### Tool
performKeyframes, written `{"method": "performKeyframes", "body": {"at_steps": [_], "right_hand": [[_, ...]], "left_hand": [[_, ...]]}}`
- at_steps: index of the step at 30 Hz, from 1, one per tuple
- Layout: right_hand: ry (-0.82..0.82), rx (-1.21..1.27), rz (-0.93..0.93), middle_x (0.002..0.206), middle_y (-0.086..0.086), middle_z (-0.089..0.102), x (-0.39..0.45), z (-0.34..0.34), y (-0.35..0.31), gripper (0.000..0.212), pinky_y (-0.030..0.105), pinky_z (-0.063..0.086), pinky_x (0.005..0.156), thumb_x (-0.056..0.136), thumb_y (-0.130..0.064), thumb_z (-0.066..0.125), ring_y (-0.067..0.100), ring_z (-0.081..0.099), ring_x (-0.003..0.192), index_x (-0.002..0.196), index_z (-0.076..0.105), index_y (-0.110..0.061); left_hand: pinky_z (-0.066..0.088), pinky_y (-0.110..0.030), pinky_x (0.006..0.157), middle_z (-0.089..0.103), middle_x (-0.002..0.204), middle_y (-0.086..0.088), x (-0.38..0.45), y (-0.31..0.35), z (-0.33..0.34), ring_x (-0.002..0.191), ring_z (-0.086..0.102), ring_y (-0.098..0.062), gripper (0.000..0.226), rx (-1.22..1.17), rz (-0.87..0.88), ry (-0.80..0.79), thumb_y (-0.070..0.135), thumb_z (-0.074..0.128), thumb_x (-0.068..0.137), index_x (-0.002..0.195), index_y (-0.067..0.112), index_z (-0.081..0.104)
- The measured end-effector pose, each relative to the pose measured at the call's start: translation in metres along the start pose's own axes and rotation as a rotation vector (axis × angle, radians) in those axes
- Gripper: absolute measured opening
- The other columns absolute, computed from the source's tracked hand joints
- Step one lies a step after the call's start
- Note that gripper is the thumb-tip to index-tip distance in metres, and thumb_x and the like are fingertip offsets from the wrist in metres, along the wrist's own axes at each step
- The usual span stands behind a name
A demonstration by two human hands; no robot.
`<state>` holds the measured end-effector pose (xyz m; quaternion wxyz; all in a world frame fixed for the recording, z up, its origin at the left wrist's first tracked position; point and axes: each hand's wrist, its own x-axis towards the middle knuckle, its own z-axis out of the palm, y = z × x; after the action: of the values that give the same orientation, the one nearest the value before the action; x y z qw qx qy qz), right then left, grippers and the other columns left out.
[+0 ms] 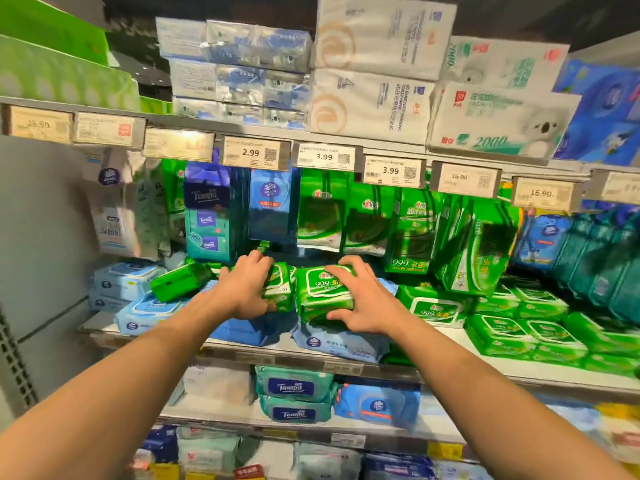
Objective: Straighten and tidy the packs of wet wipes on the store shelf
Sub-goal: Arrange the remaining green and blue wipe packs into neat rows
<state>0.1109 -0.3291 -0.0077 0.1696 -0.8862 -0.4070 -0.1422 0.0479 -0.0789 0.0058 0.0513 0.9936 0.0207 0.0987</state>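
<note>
My left hand (247, 287) grips a small green pack of wet wipes (280, 289) on the middle shelf. Beside it my right hand (363, 299) holds a larger green pack of wet wipes (318, 292), fingers over its top and thumb under its front. Both packs rest on blue packs (341, 342) lying flat. Another green pack (178, 280) lies tilted to the left of my left hand. Neat stacks of green packs (512, 332) fill the shelf to the right.
Green and blue packs hang from hooks (323, 211) just above my hands, under a rail of price tags (323, 156). Pale blue packs (124, 280) sit at the shelf's left end. Tissue bundles fill the top shelf (374, 105); more wipes lie on lower shelves (294, 389).
</note>
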Motion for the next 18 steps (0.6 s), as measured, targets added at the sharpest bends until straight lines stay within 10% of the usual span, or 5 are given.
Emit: {"method": "performKeyframes", "body": {"at_steps": [18], "right_hand": [[0.042, -0.103, 0.234, 0.146, 0.009, 0.023, -0.244, -0.127, 0.273, 0.086, 0.044, 0.034, 0.112, 0.071, -0.036, 0.082, 0.027, 0.025, 0.139, 0.143, 0.037, -0.024]], "left_hand": [[0.045, -0.046, 0.098, 0.042, 0.129, -0.006, 0.033, 0.326, 0.066, 0.121, 0.046, -0.028, 0.097, -0.052, 0.329, 0.043, 0.059, 0.078, 0.062, 0.140, 0.018, 0.037]]}}
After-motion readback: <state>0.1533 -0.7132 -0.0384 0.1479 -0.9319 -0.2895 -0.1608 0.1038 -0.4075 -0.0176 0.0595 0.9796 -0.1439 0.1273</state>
